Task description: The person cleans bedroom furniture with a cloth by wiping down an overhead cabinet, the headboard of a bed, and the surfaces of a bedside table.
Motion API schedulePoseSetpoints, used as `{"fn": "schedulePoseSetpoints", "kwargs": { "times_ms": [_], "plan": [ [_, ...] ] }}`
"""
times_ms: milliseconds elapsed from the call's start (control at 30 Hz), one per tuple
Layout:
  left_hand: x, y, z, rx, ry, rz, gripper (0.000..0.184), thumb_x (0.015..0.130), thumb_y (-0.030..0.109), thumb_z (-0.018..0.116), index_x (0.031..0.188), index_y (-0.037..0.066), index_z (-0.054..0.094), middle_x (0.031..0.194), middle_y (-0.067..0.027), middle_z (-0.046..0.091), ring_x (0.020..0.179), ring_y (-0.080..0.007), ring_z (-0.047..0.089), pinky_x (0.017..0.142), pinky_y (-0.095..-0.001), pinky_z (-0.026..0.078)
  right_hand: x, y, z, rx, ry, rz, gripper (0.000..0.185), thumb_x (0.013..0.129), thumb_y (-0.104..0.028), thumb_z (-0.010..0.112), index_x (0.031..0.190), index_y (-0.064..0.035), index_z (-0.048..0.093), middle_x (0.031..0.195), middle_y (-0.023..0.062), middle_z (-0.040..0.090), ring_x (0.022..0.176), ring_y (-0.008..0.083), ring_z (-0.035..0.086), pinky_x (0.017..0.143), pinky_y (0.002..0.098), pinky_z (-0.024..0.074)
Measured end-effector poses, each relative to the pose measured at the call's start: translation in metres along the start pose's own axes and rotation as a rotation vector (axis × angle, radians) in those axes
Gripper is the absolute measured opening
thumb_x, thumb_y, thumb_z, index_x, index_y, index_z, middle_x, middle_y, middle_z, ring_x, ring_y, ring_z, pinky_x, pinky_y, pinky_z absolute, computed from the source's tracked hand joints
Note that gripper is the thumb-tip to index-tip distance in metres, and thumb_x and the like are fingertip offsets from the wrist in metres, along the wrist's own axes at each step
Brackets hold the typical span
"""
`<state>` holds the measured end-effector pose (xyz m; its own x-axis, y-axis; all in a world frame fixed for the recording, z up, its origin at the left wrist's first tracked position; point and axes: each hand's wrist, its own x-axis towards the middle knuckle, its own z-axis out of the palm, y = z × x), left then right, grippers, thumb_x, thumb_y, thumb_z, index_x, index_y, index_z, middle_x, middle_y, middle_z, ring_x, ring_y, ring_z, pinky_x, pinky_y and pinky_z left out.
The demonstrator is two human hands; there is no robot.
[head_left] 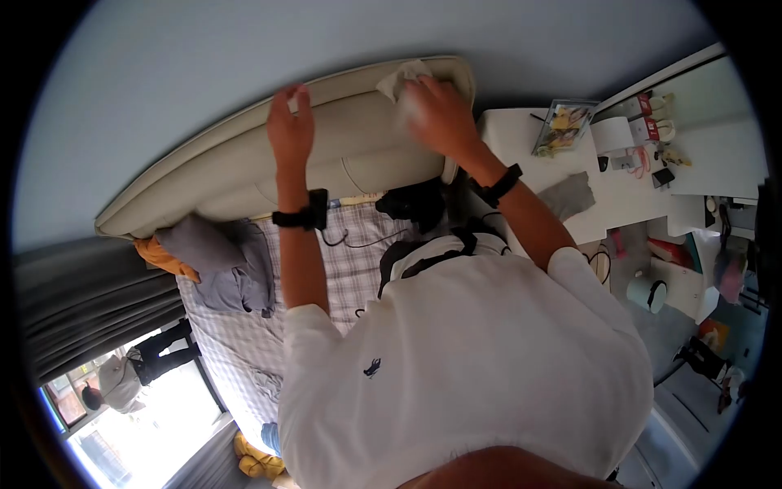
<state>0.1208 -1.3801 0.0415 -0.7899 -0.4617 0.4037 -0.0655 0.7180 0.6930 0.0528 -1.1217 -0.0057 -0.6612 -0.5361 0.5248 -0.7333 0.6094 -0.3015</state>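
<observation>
**Pale cloth (399, 79) near the padded headboard's (350, 126) top right corner**

My right hand (442, 116), blurred, has its fingers closed on the cloth. My left hand (291, 130) hangs half-open near the top edge, nothing visibly held. I judge this corner in progress; what's finished or left along the headboard doesn't show. Checked bedding (305, 261) lies below.

Right hand (440, 116) with cloth (395, 82) at headboard (358, 126)

Bright daylight came through a window (159, 436) with dark grey curtains (94, 289), near a bed (232, 354) spread with plaid bedding, while a white desk (509, 134) stood by the pale blue-grey wall (212, 81), above a grey floor (678, 320).
</observation>
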Motion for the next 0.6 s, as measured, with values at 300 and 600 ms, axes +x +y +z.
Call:
{"fn": "schedulePoseSetpoints", "kwargs": {
  "times_ms": [300,600],
  "plan": [
    [0.034,-0.027,0.035,0.140,-0.078,0.445,0.019,0.095,0.017,0.059,0.110,0.007,0.066,0.111,-0.0112,0.066,0.102,-0.0316,0.059,0.094,-0.0427,0.046,-0.003,-0.012,-0.026,-0.087,-0.273,0.238,0.056,0.074,-0.023,0.072,0.124,-0.0047,0.052,0.123,0.0160,0.054,0.080,0.0374,0.067,0.065,0.0468,0.0572],
    [0.016,-0.052,0.069,0.283,0.117,0.504,0.029,0.095,0.023,0.054,0.120,0.011,0.063,0.118,-0.0080,0.063,0.116,-0.0277,0.055,0.110,-0.0482,0.035,-0.015,-0.011,-0.010,-0.081,-0.186,0.445,0.064,0.074,-0.026,0.071,0.130,-0.0054,0.049,0.117,0.0186,0.056,0.075,0.0418,0.067,0.061,0.0485,0.0562]
  ]
}}
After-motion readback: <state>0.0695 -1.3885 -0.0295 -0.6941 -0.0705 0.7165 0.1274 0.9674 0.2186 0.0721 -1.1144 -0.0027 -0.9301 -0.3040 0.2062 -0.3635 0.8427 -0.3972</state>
